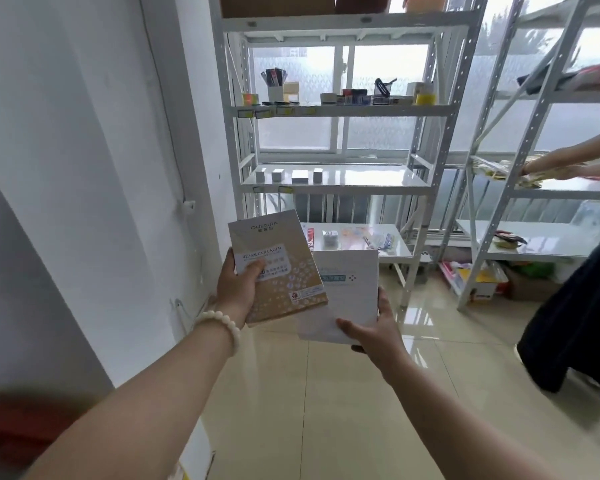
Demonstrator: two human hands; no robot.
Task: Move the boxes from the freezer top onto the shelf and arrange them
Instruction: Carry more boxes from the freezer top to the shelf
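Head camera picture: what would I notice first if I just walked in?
Probably the two boxes held up in the middle: a gold box in the left hand and a white box in the right hand. Behind them stands a tall white shelf against the bright window, with four small white boxes in a row on one level.

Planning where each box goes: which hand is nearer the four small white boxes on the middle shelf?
Left. The left hand, holding the gold box, sits almost below the small white boxes; the right hand, holding the white box, is lower and further right.
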